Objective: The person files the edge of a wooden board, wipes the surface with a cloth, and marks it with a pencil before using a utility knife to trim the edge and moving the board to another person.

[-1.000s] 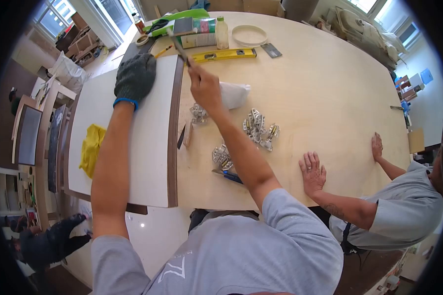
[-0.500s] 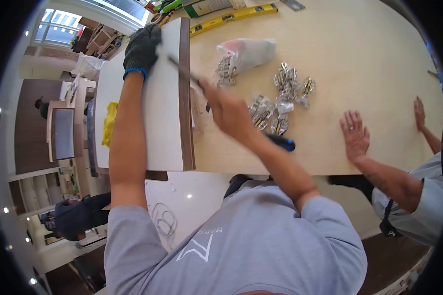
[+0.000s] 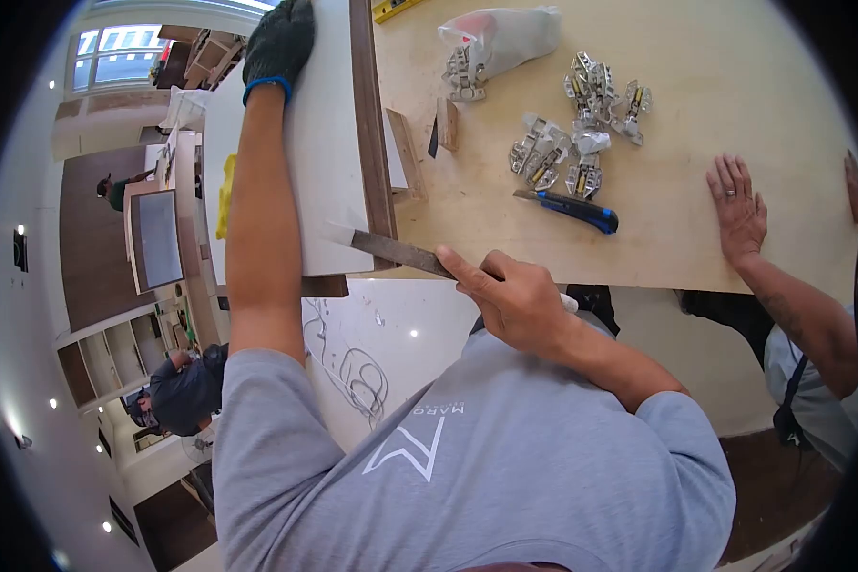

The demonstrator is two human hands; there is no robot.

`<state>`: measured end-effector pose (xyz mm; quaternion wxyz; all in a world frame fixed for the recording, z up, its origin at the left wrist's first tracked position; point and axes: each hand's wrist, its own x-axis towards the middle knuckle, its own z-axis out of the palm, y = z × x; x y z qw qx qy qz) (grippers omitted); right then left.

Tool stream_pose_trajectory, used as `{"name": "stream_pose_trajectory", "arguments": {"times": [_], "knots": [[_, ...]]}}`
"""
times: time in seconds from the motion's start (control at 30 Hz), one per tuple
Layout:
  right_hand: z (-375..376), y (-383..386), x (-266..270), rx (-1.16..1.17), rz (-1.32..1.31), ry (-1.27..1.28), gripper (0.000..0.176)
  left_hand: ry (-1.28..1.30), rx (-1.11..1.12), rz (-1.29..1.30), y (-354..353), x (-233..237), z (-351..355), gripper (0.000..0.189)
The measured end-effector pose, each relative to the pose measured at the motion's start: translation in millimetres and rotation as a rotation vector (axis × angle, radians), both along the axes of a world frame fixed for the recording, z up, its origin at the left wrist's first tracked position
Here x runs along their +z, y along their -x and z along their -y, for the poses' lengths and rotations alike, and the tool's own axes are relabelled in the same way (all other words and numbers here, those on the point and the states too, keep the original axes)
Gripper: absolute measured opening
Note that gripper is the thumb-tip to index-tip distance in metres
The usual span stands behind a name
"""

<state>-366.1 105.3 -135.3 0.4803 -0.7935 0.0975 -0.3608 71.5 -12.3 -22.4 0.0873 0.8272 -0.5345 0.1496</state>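
My left hand (image 3: pixel 279 43), in a dark glove with a blue cuff, lies on the far part of a white panel (image 3: pixel 329 143) with a brown edge. Whether its fingers grip anything is hidden. My right hand (image 3: pixel 520 297) is bare and closed round the handle of a flat metal file (image 3: pixel 400 252). The file's tip crosses the panel's brown edge near its close corner. To the right of the panel, a blue and black utility knife (image 3: pixel 577 210) rests on the table, beside several metal hinges (image 3: pixel 591 95).
A plastic bag (image 3: pixel 515 38) and small wood pieces (image 3: pixel 446 124) are on the table (image 3: pixel 677 57). A co-worker's hand (image 3: pixel 737 210) rests on it at the right. Cables (image 3: pixel 360 381) lie on the floor. Another person (image 3: pixel 189 391) is at the lower left.
My right hand has come closer to my body with the file, from the far part of the brown edge to its close corner. The view has shifted, and the utility knife now shows fully.
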Motion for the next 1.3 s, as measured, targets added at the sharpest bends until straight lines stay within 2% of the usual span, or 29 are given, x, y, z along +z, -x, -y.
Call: {"name": "stream_pose_trajectory", "arguments": {"times": [0.07, 0.17, 0.2, 0.23, 0.37, 0.4, 0.5, 0.53, 0.63, 0.73, 0.83, 0.97, 1.03, 1.17, 1.3], "knots": [[6.7, -13.9, 2.6, -0.087, -0.041, 0.025, 0.057, 0.042, 0.015, -0.055, 4.9, -0.6, -1.6, 0.051], [29.8, -58.3, 4.3, -0.181, 0.019, 0.051, 0.056, 0.021, -0.004, 0.073, -3.2, -7.7, 0.9, 0.043], [32.9, -61.6, 9.2, -0.185, 0.030, 0.052, 0.056, -0.007, 0.088, 0.003, 20.3, 2.7, 0.2, 0.042], [34.1, -62.9, 12.0, -0.195, 0.041, 0.055, 0.056, -0.011, 0.085, -0.006, 26.9, 4.4, -1.3, 0.043], [-6.2, -9.8, 3.8, -0.028, 0.012, 0.048, 0.061, 0.024, 0.086, -0.013, 26.6, 9.0, 2.4, 0.044], [-3.9, -9.3, 6.6, -0.083, -0.014, 0.128, 0.064, 0.021, 0.085, -0.013, 26.5, 5.4, -0.2, 0.045], [5.8, -30.9, 12.1, -0.164, -0.030, 0.124, 0.061, -0.018, 0.084, -0.002, 18.7, 4.4, -1.9, 0.046], [4.6, -28.7, 14.1, -0.166, -0.011, 0.102, 0.061, 0.044, 0.076, -0.035, 38.8, 9.1, -6.2, 0.047], [-7.9, -0.8, 6.7, -0.065, -0.028, 0.086, 0.061, -0.036, 0.081, 0.033, 17.9, 4.4, 0.3, 0.047], [-1.7, -16.7, 13.9, -0.127, -0.045, 0.134, 0.062, -0.015, 0.076, 0.047, 12.9, 2.0, 0.5, 0.046], [-2.3, -14.5, 11.8, -0.129, -0.038, 0.133, 0.064, -0.163, -0.147, 0.373, -26.4, -9.6, 1.2, 0.044], [-6.3, -7.4, 14.5, -0.105, -0.041, 0.130, 0.063, -0.040, 0.065, 0.048, 4.6, 0.1, 3.4, 0.042], [-1.1, -24.6, 19.6, -0.137, -0.012, 0.170, 0.062, -0.056, 0.092, 0.023, 21.7, 1.8, -0.7, 0.043], [-0.9, -5.4, 18.9, -0.085, -0.089, 0.141, 0.061, -0.008, 0.038, 0.079, 24.7, 5.1, 0.5, 0.045], [-3.7, -9.4, 20.6, -0.087, -0.087, 0.159, 0.060, -0.059, 0.113, -0.026, 25.7, 6.0, 1.6, 0.047]]}}
